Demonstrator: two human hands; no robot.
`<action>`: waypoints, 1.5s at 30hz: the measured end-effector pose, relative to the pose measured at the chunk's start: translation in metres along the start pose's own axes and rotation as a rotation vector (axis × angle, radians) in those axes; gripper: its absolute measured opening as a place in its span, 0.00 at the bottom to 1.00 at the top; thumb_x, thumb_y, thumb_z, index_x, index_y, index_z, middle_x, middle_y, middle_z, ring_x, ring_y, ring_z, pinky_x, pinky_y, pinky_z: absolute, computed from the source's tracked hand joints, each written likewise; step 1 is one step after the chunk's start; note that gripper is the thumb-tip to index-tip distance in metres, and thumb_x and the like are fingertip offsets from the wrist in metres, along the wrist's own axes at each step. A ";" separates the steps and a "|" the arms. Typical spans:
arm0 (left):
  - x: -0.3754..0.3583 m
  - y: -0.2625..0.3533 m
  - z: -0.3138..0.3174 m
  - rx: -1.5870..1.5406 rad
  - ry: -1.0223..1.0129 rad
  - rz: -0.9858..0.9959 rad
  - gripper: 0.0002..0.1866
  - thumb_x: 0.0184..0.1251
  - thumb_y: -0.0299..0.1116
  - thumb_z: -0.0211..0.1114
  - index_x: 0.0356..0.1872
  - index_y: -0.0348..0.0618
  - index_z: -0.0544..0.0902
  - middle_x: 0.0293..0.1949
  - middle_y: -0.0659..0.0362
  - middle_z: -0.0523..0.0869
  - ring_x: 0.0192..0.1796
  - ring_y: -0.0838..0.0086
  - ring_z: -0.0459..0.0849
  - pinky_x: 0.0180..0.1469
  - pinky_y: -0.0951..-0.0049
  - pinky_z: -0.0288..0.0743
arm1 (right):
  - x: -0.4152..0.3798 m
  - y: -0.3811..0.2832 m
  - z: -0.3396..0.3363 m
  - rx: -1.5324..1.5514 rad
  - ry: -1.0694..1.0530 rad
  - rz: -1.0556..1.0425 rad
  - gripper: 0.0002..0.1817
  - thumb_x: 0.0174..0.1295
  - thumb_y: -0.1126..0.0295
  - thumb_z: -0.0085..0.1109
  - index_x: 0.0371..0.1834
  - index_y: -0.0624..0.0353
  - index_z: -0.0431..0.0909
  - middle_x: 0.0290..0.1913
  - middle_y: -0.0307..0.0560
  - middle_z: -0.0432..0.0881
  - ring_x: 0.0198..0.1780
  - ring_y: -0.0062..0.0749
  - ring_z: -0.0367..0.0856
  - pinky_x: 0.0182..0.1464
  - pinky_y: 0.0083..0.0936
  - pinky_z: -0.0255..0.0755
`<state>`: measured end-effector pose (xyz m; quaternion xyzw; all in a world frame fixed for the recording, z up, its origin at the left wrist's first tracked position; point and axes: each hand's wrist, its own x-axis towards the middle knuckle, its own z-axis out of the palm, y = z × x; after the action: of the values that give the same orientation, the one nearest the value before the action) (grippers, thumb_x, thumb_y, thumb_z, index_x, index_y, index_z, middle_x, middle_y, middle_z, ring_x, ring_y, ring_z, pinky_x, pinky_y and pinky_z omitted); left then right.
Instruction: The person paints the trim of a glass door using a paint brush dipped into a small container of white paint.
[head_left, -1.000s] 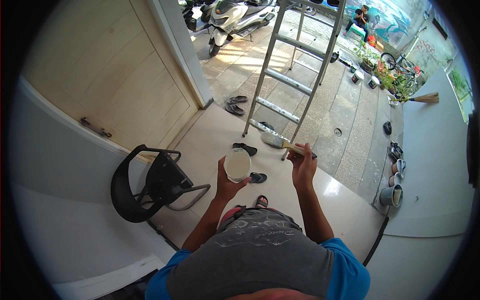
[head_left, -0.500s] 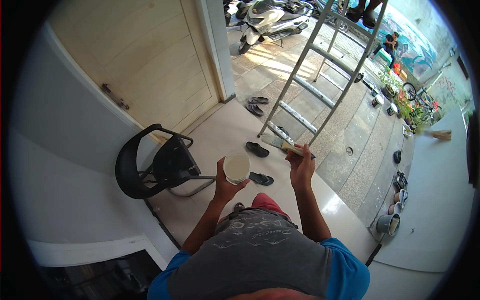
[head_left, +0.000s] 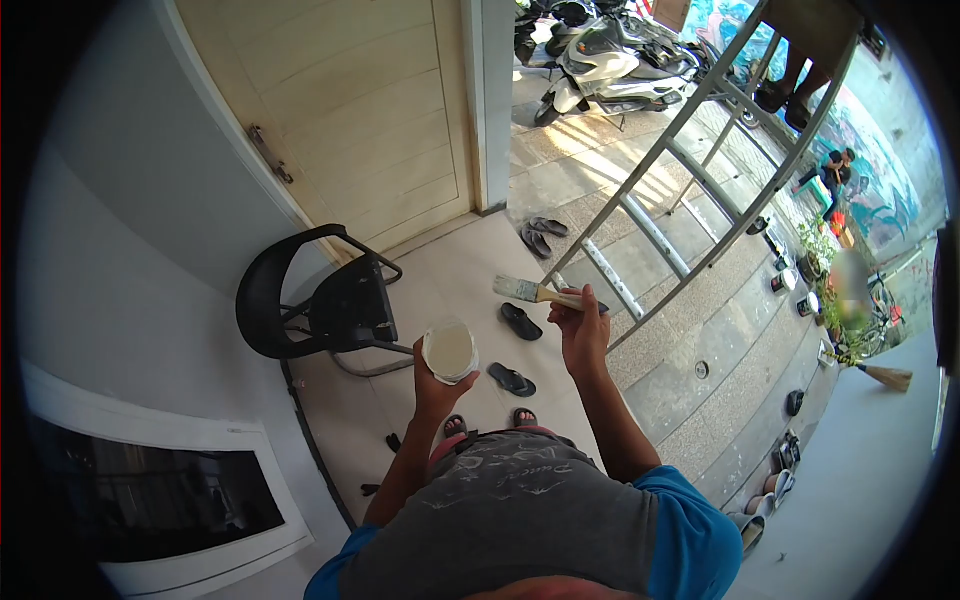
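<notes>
In my left hand (head_left: 440, 392) is a white cup (head_left: 450, 352) of pale, off-white paint, with my fingers wrapped round its side. My right hand (head_left: 583, 330) grips the handle of a paintbrush (head_left: 540, 291). The bristles point left, above the floor and up and to the right of the cup, not touching it. Below the brush, a dark clog (head_left: 521, 321) and a flip-flop (head_left: 511, 380) lie on the tiles.
A black chair (head_left: 350, 305) stands at the left, by a cream door (head_left: 350, 120). A metal ladder (head_left: 655, 238) with a person's feet (head_left: 790, 102) on it rises ahead. Motorcycles (head_left: 605, 65) are parked beyond. Pots and shoes line the right wall.
The view has shifted, so the door, chair and ladder sit differently. My right hand and the brush have moved left, closer to the cup. Both hands keep their hold.
</notes>
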<state>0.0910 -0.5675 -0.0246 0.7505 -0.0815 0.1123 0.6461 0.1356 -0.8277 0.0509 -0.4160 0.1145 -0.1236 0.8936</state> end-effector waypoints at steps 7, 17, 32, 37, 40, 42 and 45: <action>-0.018 0.007 0.040 -0.029 0.113 -0.005 0.48 0.48 0.26 0.86 0.70 0.42 0.64 0.60 0.53 0.79 0.63 0.64 0.81 0.67 0.61 0.74 | 0.022 -0.019 -0.022 -0.017 -0.066 0.068 0.25 0.81 0.55 0.52 0.47 0.72 0.82 0.35 0.56 0.86 0.35 0.37 0.86 0.39 0.32 0.82; -0.039 0.022 0.051 0.016 0.250 -0.047 0.46 0.47 0.27 0.86 0.68 0.42 0.66 0.58 0.52 0.79 0.62 0.64 0.81 0.65 0.61 0.76 | 0.032 -0.012 -0.013 -0.048 -0.179 0.146 0.26 0.81 0.55 0.53 0.48 0.76 0.80 0.35 0.56 0.85 0.36 0.37 0.86 0.40 0.32 0.83; -0.087 0.031 -0.024 0.133 0.265 -0.008 0.50 0.47 0.29 0.87 0.71 0.42 0.64 0.61 0.52 0.77 0.65 0.63 0.79 0.67 0.61 0.75 | -0.030 0.024 0.035 0.006 -0.239 0.210 0.26 0.81 0.53 0.53 0.48 0.74 0.80 0.35 0.56 0.85 0.36 0.36 0.85 0.41 0.33 0.81; -0.110 0.027 -0.035 0.113 0.267 -0.013 0.50 0.46 0.29 0.87 0.71 0.42 0.64 0.61 0.52 0.77 0.65 0.63 0.79 0.67 0.61 0.75 | -0.057 0.033 0.034 0.024 -0.249 0.196 0.26 0.81 0.53 0.53 0.47 0.73 0.80 0.34 0.55 0.85 0.36 0.37 0.85 0.41 0.33 0.81; -0.117 0.030 -0.034 0.109 0.258 -0.017 0.50 0.46 0.29 0.87 0.71 0.42 0.65 0.61 0.52 0.77 0.64 0.63 0.80 0.67 0.61 0.75 | -0.067 0.036 0.026 0.023 -0.229 0.196 0.26 0.81 0.52 0.53 0.47 0.73 0.80 0.34 0.55 0.85 0.36 0.36 0.85 0.41 0.33 0.81; -0.121 0.030 -0.032 0.101 0.249 -0.023 0.49 0.46 0.29 0.87 0.70 0.42 0.65 0.61 0.52 0.77 0.64 0.63 0.80 0.67 0.61 0.75 | -0.072 0.035 0.021 0.020 -0.219 0.211 0.27 0.80 0.52 0.53 0.47 0.73 0.80 0.34 0.55 0.85 0.36 0.37 0.85 0.41 0.34 0.81; -0.125 0.032 -0.026 0.086 0.236 -0.030 0.49 0.46 0.29 0.87 0.70 0.41 0.65 0.61 0.52 0.77 0.64 0.63 0.80 0.67 0.61 0.75 | -0.075 0.027 0.014 0.042 -0.220 0.197 0.27 0.80 0.51 0.53 0.47 0.73 0.80 0.35 0.55 0.85 0.36 0.37 0.85 0.41 0.34 0.80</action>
<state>-0.0392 -0.5491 -0.0249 0.7603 0.0112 0.1936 0.6199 0.0726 -0.7768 0.0462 -0.3951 0.0537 0.0086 0.9170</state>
